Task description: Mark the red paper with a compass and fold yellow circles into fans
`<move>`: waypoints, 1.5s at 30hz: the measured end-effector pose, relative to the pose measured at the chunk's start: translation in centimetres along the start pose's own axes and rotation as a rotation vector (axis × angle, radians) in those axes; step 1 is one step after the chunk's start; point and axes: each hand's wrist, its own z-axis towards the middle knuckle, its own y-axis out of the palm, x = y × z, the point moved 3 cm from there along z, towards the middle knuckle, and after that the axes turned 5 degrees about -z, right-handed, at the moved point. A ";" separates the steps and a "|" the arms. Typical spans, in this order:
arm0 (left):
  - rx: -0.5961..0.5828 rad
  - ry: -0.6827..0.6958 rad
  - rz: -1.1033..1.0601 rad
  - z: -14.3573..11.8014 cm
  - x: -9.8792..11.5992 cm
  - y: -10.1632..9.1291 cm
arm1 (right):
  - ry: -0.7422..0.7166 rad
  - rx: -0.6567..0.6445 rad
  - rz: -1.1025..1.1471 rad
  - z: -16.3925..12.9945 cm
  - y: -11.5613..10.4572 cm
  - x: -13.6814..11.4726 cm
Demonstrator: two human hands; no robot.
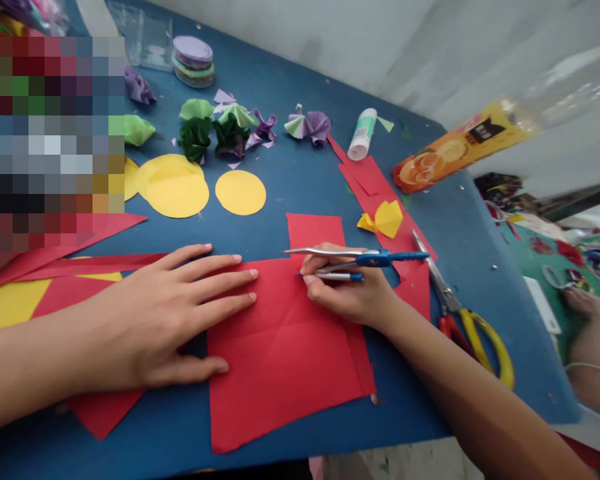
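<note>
A creased sheet of red paper (285, 363) lies on the blue table, with another red piece (316, 228) behind its top edge. My left hand (167, 320) lies flat with fingers spread, its fingertips on the sheet's left side. In my right hand (353, 290) is a drawing compass (375, 257) with a blue-capped pen in it, gripped between thumb and fingers. The compass is tilted nearly flat, and the pen tip is over the upper part of the sheet; whether it touches is unclear. More red and yellow paper (13, 303) lies under and beside my left forearm.
Yellow-handled scissors (457, 307) lie right of my right hand. Beyond are yellow paper circles (241, 193), folded paper pieces (197, 133), a glue stick (363, 133), a round container (193, 61) and an orange-labelled bottle (460, 147). Another person's hand (587, 310) is at the far right.
</note>
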 end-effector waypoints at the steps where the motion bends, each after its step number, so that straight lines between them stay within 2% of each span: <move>1: 0.002 0.000 0.002 0.0 0.0 0.0 | -0.006 -0.001 -0.005 0.1 0.1 0.0; 7: -0.021 0.005 0.003 -0.1 0.0 0.0 | 0.016 0.024 0.005 0.2 0.0 0.2; 17: -0.092 0.070 0.017 0.0 -0.3 0.0 | 0.035 -0.039 -0.023 0.2 0.3 0.0; 23: -0.093 0.063 0.008 0.1 -0.4 0.0 | 0.014 -0.009 -0.034 0.2 -0.1 0.1; 29: -0.100 0.049 0.007 0.1 -0.4 -0.1 | 0.029 -0.025 -0.026 0.3 -0.7 0.6; 36: -0.093 0.035 0.007 0.1 -0.3 -0.1 | 0.039 -0.048 -0.032 0.1 -0.4 0.5; 45: -0.032 -0.007 -0.009 0.1 -0.1 -0.1 | 0.067 -0.033 -0.028 0.1 -0.5 0.6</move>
